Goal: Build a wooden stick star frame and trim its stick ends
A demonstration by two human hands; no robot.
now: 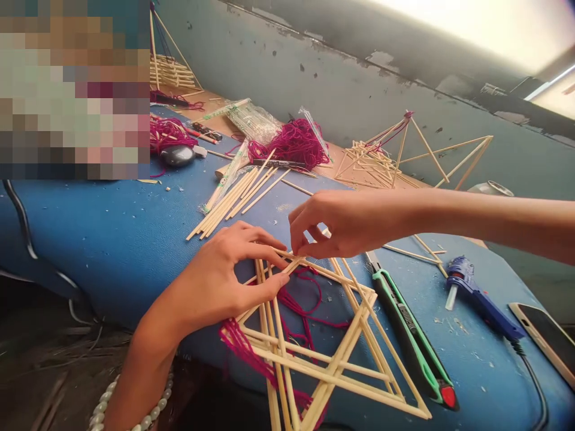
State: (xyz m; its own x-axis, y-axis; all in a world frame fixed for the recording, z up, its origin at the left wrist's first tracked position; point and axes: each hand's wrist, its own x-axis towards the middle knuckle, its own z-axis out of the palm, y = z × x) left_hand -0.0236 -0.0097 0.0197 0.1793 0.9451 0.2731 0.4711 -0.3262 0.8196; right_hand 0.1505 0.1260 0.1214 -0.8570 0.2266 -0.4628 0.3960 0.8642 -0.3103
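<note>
A star-shaped frame of thin wooden sticks lies in front of me on the blue tabletop, with magenta yarn tied and trailing around its parts. My left hand pinches sticks near the frame's upper corner between thumb and fingers. A beaded bracelet circles that wrist. Reaching in from the right, my right hand has its thumb and fingertips closed together at the same corner. Whatever sits between those fingertips is too small to make out.
Right of the frame lie a green utility knife, a blue glue gun and a phone. Loose sticks, a magenta yarn pile and a computer mouse lie behind. Another stick structure stands by the wall.
</note>
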